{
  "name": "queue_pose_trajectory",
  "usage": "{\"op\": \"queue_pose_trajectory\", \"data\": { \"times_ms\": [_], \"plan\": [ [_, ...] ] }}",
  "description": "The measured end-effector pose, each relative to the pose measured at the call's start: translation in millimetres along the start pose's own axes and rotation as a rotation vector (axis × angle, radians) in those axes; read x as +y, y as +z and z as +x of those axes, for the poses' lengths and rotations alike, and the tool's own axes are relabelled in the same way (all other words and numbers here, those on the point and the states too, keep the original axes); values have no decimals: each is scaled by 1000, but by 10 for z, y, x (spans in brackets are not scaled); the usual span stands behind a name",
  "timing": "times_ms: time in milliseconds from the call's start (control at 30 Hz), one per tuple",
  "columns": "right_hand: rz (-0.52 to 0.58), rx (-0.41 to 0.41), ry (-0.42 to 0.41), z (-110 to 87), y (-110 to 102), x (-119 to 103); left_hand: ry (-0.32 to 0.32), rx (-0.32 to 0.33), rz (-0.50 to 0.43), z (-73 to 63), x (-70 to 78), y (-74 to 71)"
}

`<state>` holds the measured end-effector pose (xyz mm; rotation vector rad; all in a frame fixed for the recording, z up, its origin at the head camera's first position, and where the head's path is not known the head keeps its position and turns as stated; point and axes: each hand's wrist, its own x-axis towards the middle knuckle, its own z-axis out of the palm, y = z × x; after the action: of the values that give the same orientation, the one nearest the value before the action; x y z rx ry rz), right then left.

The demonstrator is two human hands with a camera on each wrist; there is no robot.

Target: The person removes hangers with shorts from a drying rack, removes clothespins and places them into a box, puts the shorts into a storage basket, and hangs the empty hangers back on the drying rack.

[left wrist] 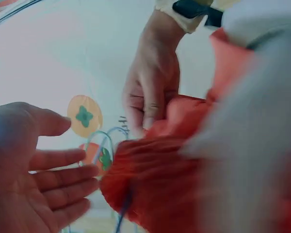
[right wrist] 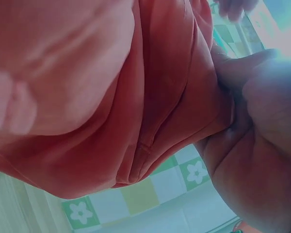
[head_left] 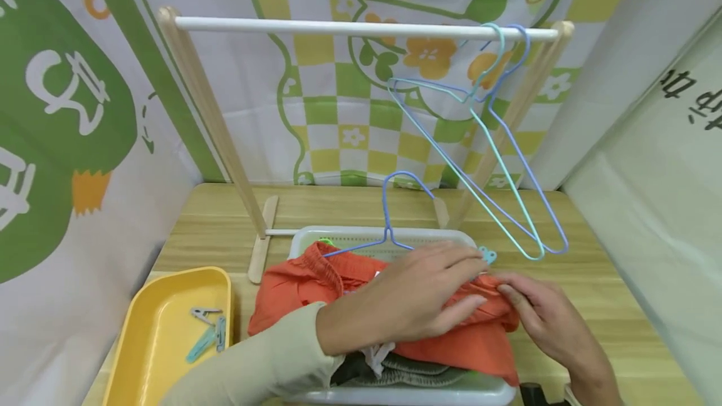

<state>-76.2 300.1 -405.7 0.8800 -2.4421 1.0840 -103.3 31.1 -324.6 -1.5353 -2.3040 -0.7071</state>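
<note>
A bright orange garment (head_left: 459, 346) with a gathered elastic waistband (head_left: 324, 265) lies bunched across the white basket (head_left: 485, 387). From its waistband rises the hook of a blue hanger (head_left: 389, 230); the hanger's lower part is hidden in the cloth. My left hand (head_left: 406, 296) is over the middle of the garment, palm side down. In the left wrist view its fingers (left wrist: 63, 177) are spread and apart from the cloth. At the garment's right end, my right hand (head_left: 549, 318) pinches the waistband edge between thumb and fingers, as the right wrist view also shows.
Two hangers (head_left: 496, 136), one mint and one blue, hang at the right of a white rod (head_left: 338, 27) on a wooden rack. A yellow tray (head_left: 149, 331) with several clothespins (head_left: 203, 340) stands at left. Darker clothes (head_left: 417, 371) lie under the garment in the basket.
</note>
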Motion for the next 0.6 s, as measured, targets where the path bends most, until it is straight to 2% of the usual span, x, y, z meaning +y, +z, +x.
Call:
{"op": "queue_pose_trajectory", "data": {
  "times_ms": [67,133,200,267,400,600],
  "plan": [
    [-7,1,-11,-1,-7,1,-2,-48,86,139,-14,8],
    [-17,-10,1,0,-23,-8,-29,-125,145,253,-35,29],
    [-18,-25,20,-1,-35,-15,-83,-191,153,336,-67,85],
    [-18,-28,23,-6,-34,-16,-128,-231,145,379,-98,160],
    [-16,-1,-22,-31,-9,0,-181,-207,85,396,-106,288],
    [-27,5,-45,-35,-31,-6,-207,-140,-30,404,-117,317]
  ]
}}
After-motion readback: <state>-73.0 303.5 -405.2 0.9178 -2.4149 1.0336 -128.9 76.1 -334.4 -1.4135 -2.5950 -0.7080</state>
